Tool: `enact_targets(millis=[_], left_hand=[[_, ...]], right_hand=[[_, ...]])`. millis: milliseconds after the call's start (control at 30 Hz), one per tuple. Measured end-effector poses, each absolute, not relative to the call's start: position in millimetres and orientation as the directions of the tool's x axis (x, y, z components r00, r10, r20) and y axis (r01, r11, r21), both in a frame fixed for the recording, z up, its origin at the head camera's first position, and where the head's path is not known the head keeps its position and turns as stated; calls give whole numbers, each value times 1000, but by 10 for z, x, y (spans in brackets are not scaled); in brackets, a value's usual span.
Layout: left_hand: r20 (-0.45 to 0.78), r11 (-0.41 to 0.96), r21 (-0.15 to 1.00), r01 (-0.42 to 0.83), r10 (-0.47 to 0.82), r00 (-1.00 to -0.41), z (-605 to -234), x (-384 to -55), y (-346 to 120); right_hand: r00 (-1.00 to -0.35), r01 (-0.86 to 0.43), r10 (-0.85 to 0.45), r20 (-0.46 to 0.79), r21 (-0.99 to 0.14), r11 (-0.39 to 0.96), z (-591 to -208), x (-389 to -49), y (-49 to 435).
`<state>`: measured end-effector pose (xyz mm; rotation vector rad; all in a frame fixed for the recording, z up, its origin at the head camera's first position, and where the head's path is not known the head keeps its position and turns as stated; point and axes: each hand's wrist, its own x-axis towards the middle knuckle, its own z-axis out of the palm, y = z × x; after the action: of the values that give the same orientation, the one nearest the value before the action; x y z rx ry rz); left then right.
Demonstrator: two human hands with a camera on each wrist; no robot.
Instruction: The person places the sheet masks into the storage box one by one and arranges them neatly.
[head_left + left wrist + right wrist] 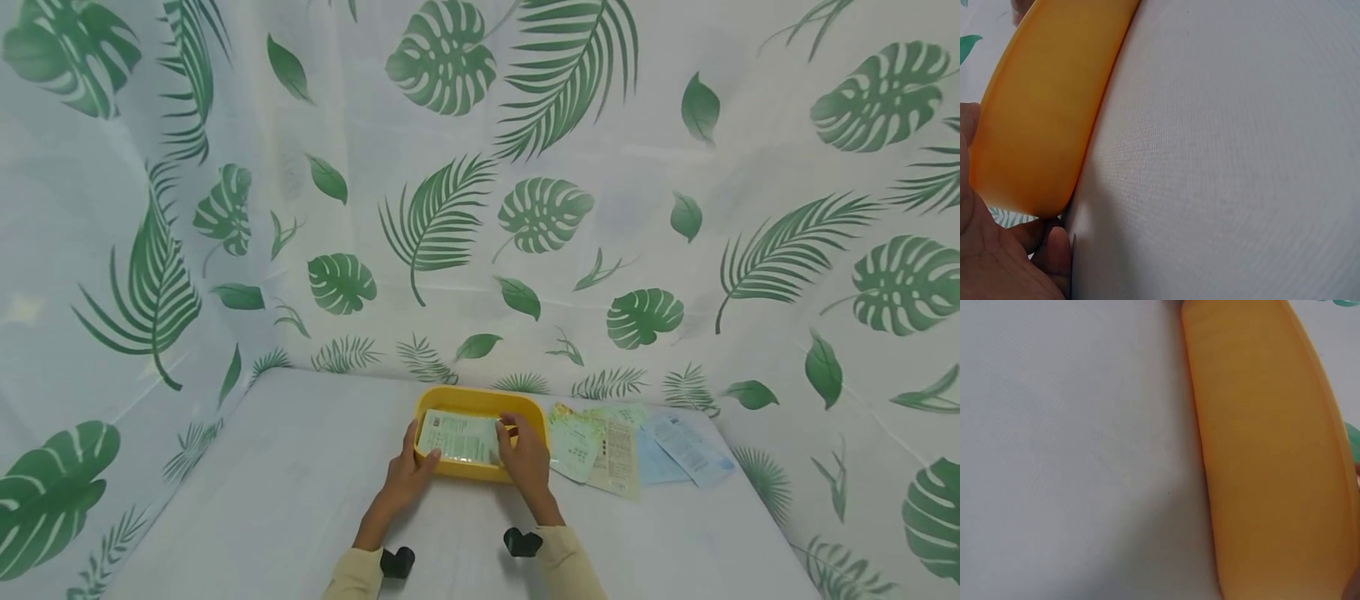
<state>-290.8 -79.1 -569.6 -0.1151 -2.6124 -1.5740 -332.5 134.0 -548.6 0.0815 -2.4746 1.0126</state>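
A yellow plastic tray (472,472) stands on the white-covered table, with a pale green sheet mask packet (456,435) lying inside, its printed side up. My left hand (407,477) grips the tray's left end, thumb over the near rim. In the left wrist view, that hand (991,259) bends round the corner of the tray (1054,106). Over the tray's right side, my right hand (528,460) pinches the right end of the packet with curled fingers. The right wrist view mostly holds the tray's outer wall (1272,444); the right fingertips are hidden there.
Right of the tray lie several overlapping packets: a green one (573,447), a beige one (619,454) and blue ones (686,446). A leaf-printed curtain (465,333) rises behind the table (300,483) and at both sides.
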Motion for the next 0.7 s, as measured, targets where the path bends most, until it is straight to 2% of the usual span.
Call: enact_targets(millis=[167,267,500,700], left_hand=[[81,472,878,76,10,-997,-5688,-2932,-775],[87,474,877,81,9,-996,-5690,-2921,-780],[126,465,877,119,17,-992,-5685,-2898,-773],[128,487,865,118,13,-992,-5704,-2930,-776]], right_hand=[[-800,-408,169,576,-728,551,-5510,-3249,1423],[-777,-435,254,575,-784,443,-5514,-3147,1462],[-750,-327,546,374,-927,186,-5636,-2949,1792],[-702,-91,681,209,-974,206,-5797,-2851,2160]])
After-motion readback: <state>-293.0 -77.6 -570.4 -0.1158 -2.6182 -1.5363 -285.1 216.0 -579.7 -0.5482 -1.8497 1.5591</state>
